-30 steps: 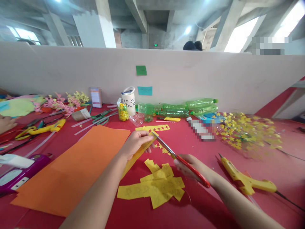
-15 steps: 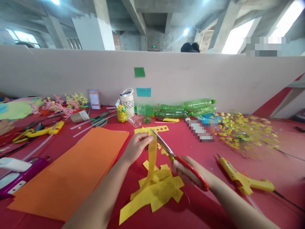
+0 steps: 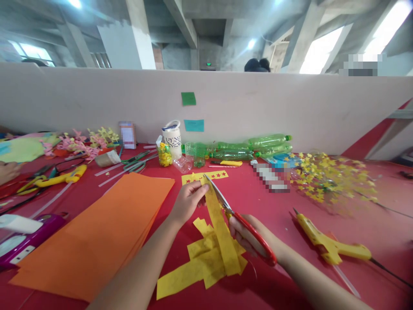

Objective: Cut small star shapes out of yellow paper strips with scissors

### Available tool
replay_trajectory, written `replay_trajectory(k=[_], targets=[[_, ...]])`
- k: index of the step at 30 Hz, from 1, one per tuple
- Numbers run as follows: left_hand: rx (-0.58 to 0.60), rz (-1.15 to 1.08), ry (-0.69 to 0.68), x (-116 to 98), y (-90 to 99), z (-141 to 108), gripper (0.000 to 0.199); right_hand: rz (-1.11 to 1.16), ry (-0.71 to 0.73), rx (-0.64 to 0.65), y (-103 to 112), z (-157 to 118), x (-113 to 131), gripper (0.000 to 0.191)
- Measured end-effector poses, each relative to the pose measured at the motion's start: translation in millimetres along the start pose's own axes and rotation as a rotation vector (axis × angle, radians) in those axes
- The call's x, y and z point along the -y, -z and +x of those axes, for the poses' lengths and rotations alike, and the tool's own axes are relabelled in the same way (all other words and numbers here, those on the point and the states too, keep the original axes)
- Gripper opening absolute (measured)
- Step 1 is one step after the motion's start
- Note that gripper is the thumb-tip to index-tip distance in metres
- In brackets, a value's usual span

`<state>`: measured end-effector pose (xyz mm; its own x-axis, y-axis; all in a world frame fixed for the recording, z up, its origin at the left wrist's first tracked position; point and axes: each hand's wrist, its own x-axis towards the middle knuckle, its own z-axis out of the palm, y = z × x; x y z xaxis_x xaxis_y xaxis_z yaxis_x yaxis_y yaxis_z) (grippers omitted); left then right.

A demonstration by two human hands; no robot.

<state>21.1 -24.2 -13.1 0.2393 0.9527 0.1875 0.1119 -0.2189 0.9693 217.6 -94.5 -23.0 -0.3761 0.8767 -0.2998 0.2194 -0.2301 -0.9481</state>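
Note:
My left hand (image 3: 190,200) pinches the top end of a yellow paper strip (image 3: 221,232), which hangs down toward me over a loose pile of yellow strips (image 3: 198,269). In my right hand (image 3: 253,237) are scissors (image 3: 254,237) with red handles, my fingers wrapped round the grips. Their blades lie along the right side of the strip's upper end, tips by my left fingertips. Whether the blades are fully closed I cannot tell. Just behind sits a yellow strip with star-shaped holes (image 3: 221,174). Small yellow stars beyond the held strip are mostly hidden.
Orange sheets (image 3: 97,232) lie to the left, with a purple power strip (image 3: 41,232) beside them. A yellow glue gun (image 3: 329,241) rests on the right, below wire sprays of yellow stars (image 3: 325,176). Green bottles (image 3: 232,153) and a white cup (image 3: 172,142) stand along the partition. Another person's hand (image 3: 8,172) shows far left.
The held strip's lower end has swung right and now lies across the pile. My right hand and the scissors have shifted slightly left and down.

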Motion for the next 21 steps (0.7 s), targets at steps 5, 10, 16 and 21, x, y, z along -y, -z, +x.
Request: replay_trajectory(k=[5, 10, 16, 21], targets=[[-0.004, -0.019, 0.01, 0.6, -0.3, 0.0, 0.033, -0.011, -0.008, -0.034, -0.7, -0.9, 1.2, 0.054], [-0.002, -0.033, 0.016, 1.9, -0.6, 0.6, 0.033, -0.011, -0.017, -0.032, 1.0, -0.6, -0.4, 0.052], [0.015, -0.086, 0.01, 2.1, -0.9, 0.1, 0.032, -0.034, 0.02, -0.02, 4.7, -1.0, 1.2, 0.053], [0.0, -0.181, 0.022, 3.4, -1.5, -0.2, 0.03, -0.025, 0.054, 0.007, 8.1, -2.7, 4.7, 0.053]])
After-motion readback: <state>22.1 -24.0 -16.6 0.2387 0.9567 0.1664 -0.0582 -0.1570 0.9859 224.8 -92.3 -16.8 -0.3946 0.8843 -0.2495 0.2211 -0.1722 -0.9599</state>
